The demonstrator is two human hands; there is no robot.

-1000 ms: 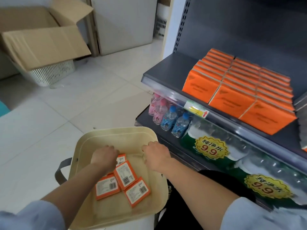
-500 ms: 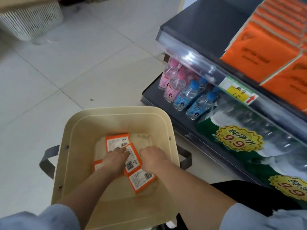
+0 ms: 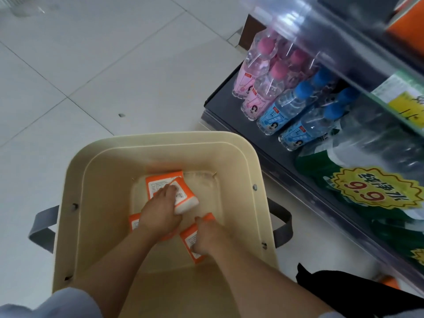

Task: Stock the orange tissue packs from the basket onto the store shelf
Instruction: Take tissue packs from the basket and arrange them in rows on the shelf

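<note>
A cream basket stands on the floor below me with several orange tissue packs lying in its bottom. My left hand grips one pack, which is tilted up so its white side shows. It half covers another flat pack behind it and a third under the wrist. My right hand is curled over a pack at the basket's near right. Only a blurred corner of the stocked orange packs on the upper shelf shows at the top right.
The shelf's clear front rail juts out at the right. Below it stand pink-capped bottles and blue-capped bottles, beside green-wrapped water packs with a yellow 9.9 sticker. Grey basket handles stick out. White tiled floor lies to the left.
My view has dropped closer to the basket, so most of the upper shelf has left the frame. My left hand has tipped one pack up, and my right hand has closed over the near pack.
</note>
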